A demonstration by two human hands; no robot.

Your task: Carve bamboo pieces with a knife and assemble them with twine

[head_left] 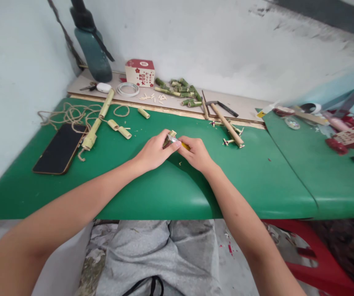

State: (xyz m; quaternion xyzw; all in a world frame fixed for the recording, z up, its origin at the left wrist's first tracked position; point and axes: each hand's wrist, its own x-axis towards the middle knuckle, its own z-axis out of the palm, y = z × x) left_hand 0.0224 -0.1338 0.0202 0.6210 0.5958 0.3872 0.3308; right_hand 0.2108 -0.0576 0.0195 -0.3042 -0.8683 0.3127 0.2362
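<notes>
Above the green tabletop [127, 164], my left hand [155, 151] is closed around a short bamboo piece [172, 133], most of it hidden by the fingers. My right hand [197, 153] grips a yellow utility knife [185, 145], its blade lying against the bamboo near my left thumb. A small pale shaving [180, 163] lies on the table just below the hands. To the left are loose peeled bamboo tubes [124, 132] and a row of tubes strung on twine [91, 139].
A phone [58, 150] lies at left beside tangled twine [69, 113]. On the back ledge stand a bottle [93, 53] and a box [140, 73], with cut green bamboo pieces [183, 89]. A hammer [228, 125] rests over small stick assemblies at right.
</notes>
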